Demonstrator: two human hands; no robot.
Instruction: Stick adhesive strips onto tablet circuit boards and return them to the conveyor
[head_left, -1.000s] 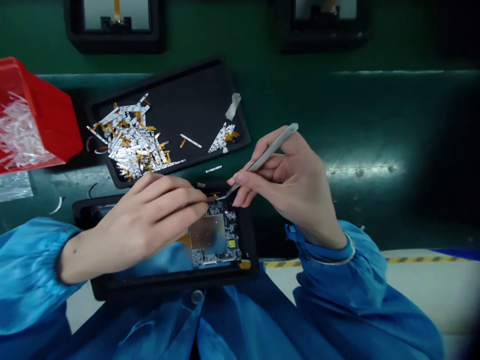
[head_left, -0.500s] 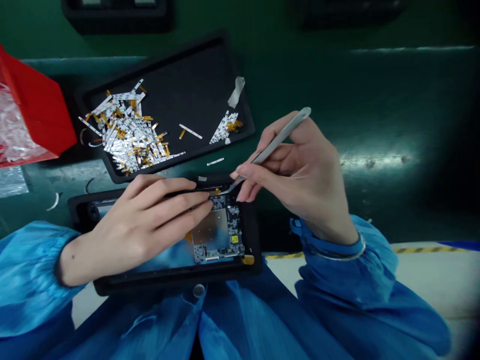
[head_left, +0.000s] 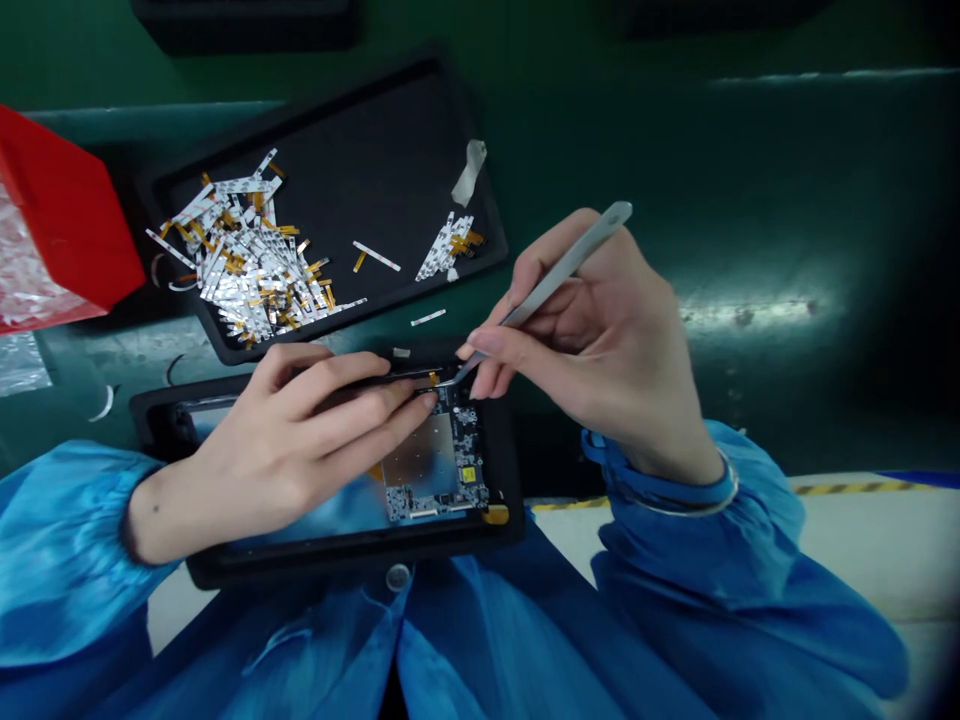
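My right hand (head_left: 600, 340) is closed around metal tweezers (head_left: 562, 270), whose tips reach the upper edge of a circuit board (head_left: 469, 440). Close to the tips is a small orange flex cable end (head_left: 433, 379). My left hand (head_left: 315, 430) lies with fingers stretched out over the device, fingertips by that same upper edge; they cover part of the board. The board sits in an open tablet-like device (head_left: 330, 515), inside a black tray (head_left: 360, 565). Whether the tweezers grip the cable is too small to tell.
Behind stands another black tray (head_left: 337, 170) with a pile of white-and-orange flex cables (head_left: 255, 260) and a smaller bunch (head_left: 450, 245). One white strip (head_left: 428, 318) lies between the trays. A red box (head_left: 67, 220) holding clear plastic stands at left.
The view has shifted slightly. My left fingertips have moved a little right along the board's upper edge. The tweezers stay at nearly the same spot, still in my right hand.
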